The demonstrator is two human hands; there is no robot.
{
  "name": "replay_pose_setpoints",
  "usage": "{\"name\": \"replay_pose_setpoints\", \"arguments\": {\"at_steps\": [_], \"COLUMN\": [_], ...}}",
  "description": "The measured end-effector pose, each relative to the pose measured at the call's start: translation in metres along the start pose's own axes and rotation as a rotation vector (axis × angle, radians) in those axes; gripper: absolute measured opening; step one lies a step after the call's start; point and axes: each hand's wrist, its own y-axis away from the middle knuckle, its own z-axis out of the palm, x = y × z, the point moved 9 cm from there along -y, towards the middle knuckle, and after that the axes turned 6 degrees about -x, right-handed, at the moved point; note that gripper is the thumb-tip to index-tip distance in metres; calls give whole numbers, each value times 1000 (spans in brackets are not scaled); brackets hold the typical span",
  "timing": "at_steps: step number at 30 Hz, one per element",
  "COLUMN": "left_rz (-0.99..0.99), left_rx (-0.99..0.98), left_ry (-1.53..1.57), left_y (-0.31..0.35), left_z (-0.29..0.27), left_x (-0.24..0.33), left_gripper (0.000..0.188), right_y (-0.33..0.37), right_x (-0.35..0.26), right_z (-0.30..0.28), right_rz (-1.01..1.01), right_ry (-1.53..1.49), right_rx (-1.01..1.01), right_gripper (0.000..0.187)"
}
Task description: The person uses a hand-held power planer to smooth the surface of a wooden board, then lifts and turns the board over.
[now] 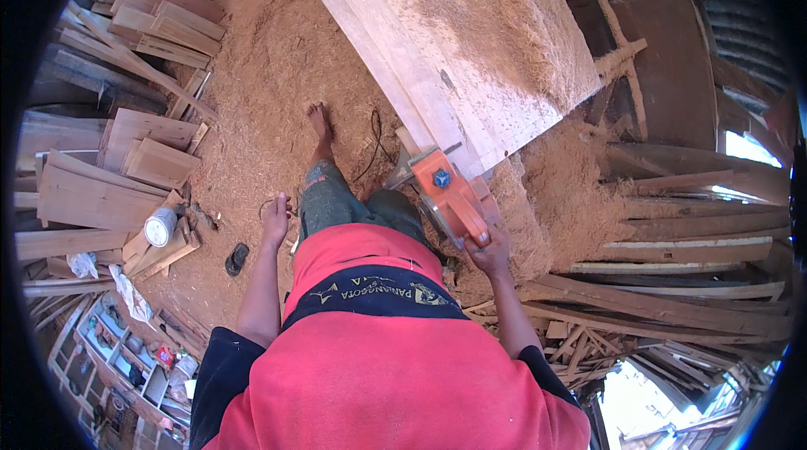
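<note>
One orange power planer (450,198) sits at the edge of one big plank (437,46). Two hands show: the right hand (487,250) on the planer, the left hand (276,219) hanging free. One bare foot (319,122), one white tin (160,226), one dark sandal (237,259). The stacked offcuts (126,156) are too many to count.

An orange electric planer (450,198) is gripped by the right hand (487,250) at the near end of a long plank (395,38) strewn with shavings. The left hand (276,219) is held free, fingers loosely curled, above the sawdust-covered floor (261,88). Stacked boards (126,156) are seen at the left.
</note>
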Motion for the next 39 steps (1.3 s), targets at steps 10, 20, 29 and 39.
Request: {"name": "replay_pose_setpoints", "arguments": {"at_steps": [10, 20, 29, 39], "left_rz": [-113, -169, -200, -59], "left_rx": [154, 224, 283, 391], "left_ry": [145, 267, 470, 567], "left_y": [18, -10, -106, -140], "left_z": [-42, -85, -128, -203], "left_x": [-53, -46, 26, 51], "left_gripper": [64, 69, 64, 59], "right_y": [-156, -356, -532, -702], "right_x": [-87, -227, -364, -466], "right_z": [60, 127, 176, 245], "right_rz": [-135, -117, -184, -242], "right_ry": [83, -11, 20, 100], "right_rx": [23, 20, 45, 85], "right_gripper": [17, 25, 31, 43]}}
